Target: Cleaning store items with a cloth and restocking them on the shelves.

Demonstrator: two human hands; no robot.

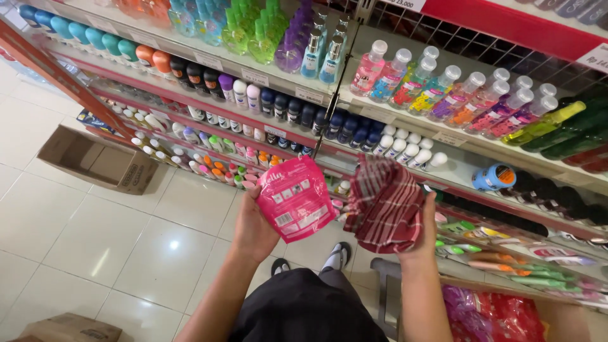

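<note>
Your left hand (253, 229) grips a pink pouch (295, 197); your right hand (423, 235) clutches a red checked cloth (384, 206), both held before bottle-filled shop shelves (354, 104). White tiled floor (95, 234), cardboard box (98, 159) far left.

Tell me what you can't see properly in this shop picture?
- Right hand: head view, its fingers are hidden behind the red checked cloth it holds.
- Pink pouch in the left hand: its small print is too small to make out.
- Cardboard box on the floor: a red shelf post crosses its top corner.
- Red packets at bottom right: cut off by the picture's edge.
- Feet: mostly hidden by the dark clothing.
</note>
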